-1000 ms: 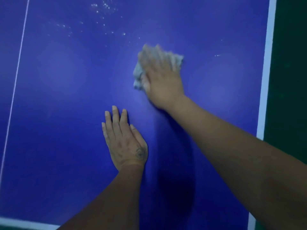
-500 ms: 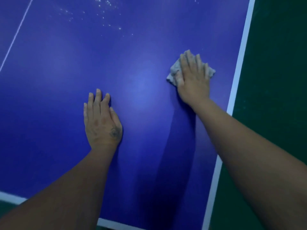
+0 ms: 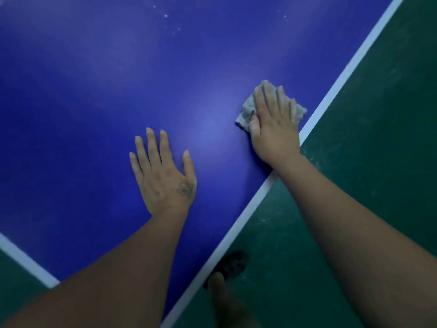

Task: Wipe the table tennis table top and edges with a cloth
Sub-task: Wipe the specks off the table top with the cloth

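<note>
1. Blue table top point(image 3: 113, 95) fills most of the view. It is glossy, with a pale glare patch near the middle.
2. White border band point(image 3: 331, 97) runs along the right edge, and a second band follows the near edge at lower left. Dark green floor point(image 3: 383, 166) lies beyond both.
3. Cloth point(image 3: 246, 113) is small and pale grey, a crumpled wad with a fuzzy, ragged rim. It sits on the blue just inside the right-edge band.
4. Right hand point(image 3: 275, 131) lies palm-down on the cloth. Its fingers point(image 3: 269, 97) are straight and close together, pressing it to the top.
5. The cloth shows to the left of the index finger and thumb, and again past the little finger on the edge side. Barely any shows at the fingertips. The heel of the hand sits off the cloth, next to the band.
6. Left hand point(image 3: 163, 178) rests flat on bare blue with fingers straight and slightly spread, thumb apart, holding nothing. It is well apart from the cloth and nearer the near edge.
7. White specks point(image 3: 166, 15) dot the top toward the far side.
8. Foot in a dark sandal point(image 3: 233, 263) stands on the floor just beside the right edge, blurred.
</note>
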